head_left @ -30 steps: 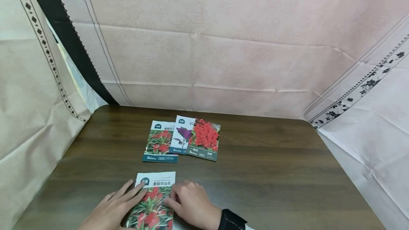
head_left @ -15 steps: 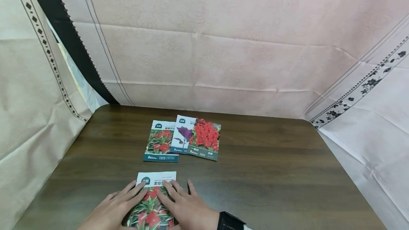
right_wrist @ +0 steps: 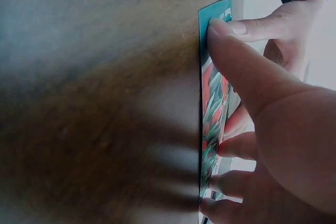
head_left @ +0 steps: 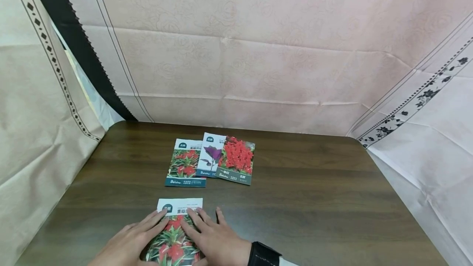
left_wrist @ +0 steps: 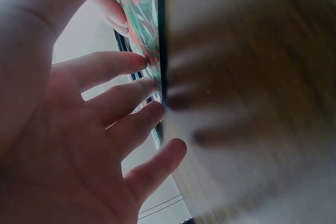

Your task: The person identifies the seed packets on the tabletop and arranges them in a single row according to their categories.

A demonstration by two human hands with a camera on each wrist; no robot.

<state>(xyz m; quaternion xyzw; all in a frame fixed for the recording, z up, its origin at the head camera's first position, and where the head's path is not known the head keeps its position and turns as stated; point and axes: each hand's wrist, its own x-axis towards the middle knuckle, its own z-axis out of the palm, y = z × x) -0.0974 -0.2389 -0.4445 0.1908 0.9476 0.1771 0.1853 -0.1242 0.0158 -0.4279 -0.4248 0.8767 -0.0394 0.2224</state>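
A seed packet (head_left: 173, 241) with red flowers, green leaves and a white top strip lies flat on the table near its front. My left hand (head_left: 127, 239) rests on the packet's left side with straight fingers. On the opposite side, my right hand (head_left: 223, 239) lies across the packet, fingers spread, covering part of the printed title. In the right wrist view, both thumbs touch the packet's teal bottom end (right_wrist: 212, 14). The left wrist view shows the left fingertips along the packet's edge (left_wrist: 152, 30).
Farther back on the brown wooden table (head_left: 314, 200) lie three more seed packets: one with red flowers (head_left: 186, 165), one with a purple flower (head_left: 210, 155), and one with dense red blooms (head_left: 236, 157) overlapping it. Pale patterned cloth (head_left: 240, 52) hangs around the table.
A second ago my right hand had curled fingers at the packet's right edge. It has since moved left and spread flat over the packet. The left hand has stayed in place.
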